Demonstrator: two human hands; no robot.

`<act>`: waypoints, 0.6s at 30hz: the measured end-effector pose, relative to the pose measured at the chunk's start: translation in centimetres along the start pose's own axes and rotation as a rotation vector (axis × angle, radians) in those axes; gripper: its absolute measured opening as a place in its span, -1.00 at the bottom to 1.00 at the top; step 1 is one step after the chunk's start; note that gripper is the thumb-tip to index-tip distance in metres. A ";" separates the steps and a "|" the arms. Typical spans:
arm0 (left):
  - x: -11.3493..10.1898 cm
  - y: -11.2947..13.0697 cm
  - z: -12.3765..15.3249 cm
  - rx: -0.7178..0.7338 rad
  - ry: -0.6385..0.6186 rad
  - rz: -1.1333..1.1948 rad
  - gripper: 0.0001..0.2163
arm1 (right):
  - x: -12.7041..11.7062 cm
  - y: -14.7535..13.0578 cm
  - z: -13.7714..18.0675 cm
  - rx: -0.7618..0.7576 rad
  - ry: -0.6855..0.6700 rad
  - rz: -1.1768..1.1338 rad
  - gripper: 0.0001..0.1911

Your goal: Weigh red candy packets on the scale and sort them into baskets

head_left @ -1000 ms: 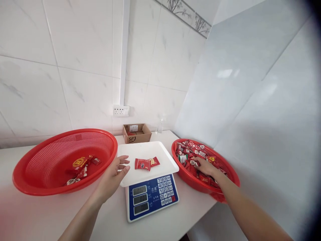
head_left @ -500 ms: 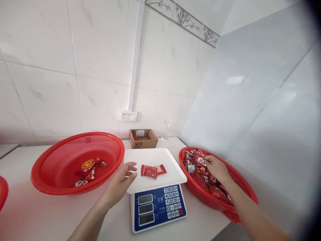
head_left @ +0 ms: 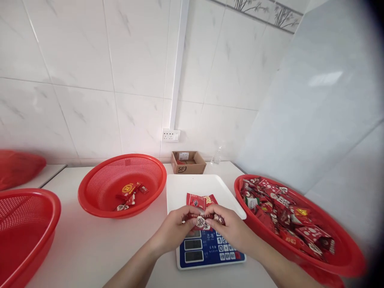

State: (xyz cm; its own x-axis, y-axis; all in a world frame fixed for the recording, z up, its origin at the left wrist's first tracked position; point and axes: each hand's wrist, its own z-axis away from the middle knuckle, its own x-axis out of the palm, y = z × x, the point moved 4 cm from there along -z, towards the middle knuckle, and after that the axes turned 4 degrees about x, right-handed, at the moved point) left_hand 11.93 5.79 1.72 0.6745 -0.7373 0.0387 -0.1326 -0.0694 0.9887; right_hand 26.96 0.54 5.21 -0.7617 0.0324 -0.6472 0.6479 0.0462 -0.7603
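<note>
A: Where's the red packet (head_left: 201, 222)?
B: Held between left hand (head_left: 171, 229) and right hand (head_left: 236, 227), fingers closed on it, over the scale (head_left: 205, 184)'s near half. Long axis set crosswise; neither hand nearer. Single or doubled: can't be told.
A: Delta?
B: Half a second ago, right hand was placed in the basket (head_left: 349, 256) right of the scale; left was held empty.

You have two bare hands (head_left: 174, 229) (head_left: 231, 228), at least one dark-red wrapped packet (head_left: 201, 222) between them, two shiny red packets (head_left: 196, 201) (head_left: 212, 199) on one white-and-blue electronic scale (head_left: 198, 184), three round red plastic containers (head_left: 100, 180) (head_left: 25, 216) (head_left: 349, 256), one brown cardboard box (head_left: 192, 169) and one white wall socket (head_left: 171, 135).
</note>
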 end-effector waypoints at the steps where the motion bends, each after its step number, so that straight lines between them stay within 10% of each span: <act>1: -0.2 -0.1 -0.1 -0.007 0.034 0.000 -0.73 | -0.1 0.2 -0.4 0.002 0.011 -0.020 -0.85; 10: -2.6 0.5 -0.5 0.008 0.182 -0.148 -0.81 | -2.3 3.9 -6.8 0.082 0.177 -0.223 -0.56; 18: -2.6 0.0 -0.4 0.144 0.264 -0.683 -0.77 | -1.0 5.2 -6.5 -0.017 0.139 0.195 -0.60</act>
State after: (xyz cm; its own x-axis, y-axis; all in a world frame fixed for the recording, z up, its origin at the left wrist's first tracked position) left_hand 10.48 7.99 1.68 0.7906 -0.3138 -0.5258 0.2968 -0.5546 0.7774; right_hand 31.04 7.22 2.22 -0.6162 0.1797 -0.7668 0.7836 0.0419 -0.6198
